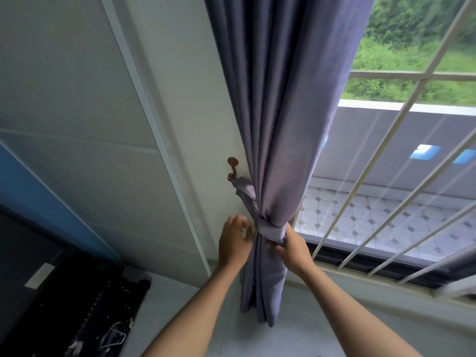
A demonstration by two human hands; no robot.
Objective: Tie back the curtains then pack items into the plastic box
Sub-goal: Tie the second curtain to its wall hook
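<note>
Gripping tieback (268, 229), right hand (292, 249), curtain (283, 124) bunched

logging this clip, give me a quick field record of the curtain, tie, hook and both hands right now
curtain: purple, gathered into a bunch beside the window
tieback: same purple cloth, wrapped round the bunch, running up to the hook
hook: brown, on the white wall left of the curtain
left hand: blurred, beside the tieback; grip unclear
right hand: grips the tieback at the bunch
plastic box: not in view
</note>
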